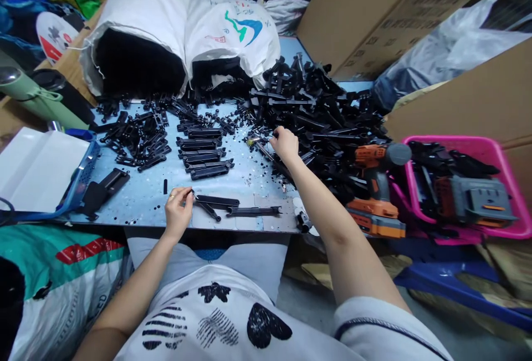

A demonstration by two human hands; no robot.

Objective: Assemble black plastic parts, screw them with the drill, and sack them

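My left hand rests near the front edge of the blue table, its fingers pinched on the end of a long black plastic part. A second long black part lies just right of it. My right hand reaches further out, fingers curled down into the edge of a big heap of black plastic parts; what it grips is hidden. A neat stack of assembled black parts lies between the hands.
An orange cordless drill stands at the table's right edge beside a pink basket holding parts and a battery. White sacks of black parts sit at the back, cardboard boxes behind right. A white tray lies left.
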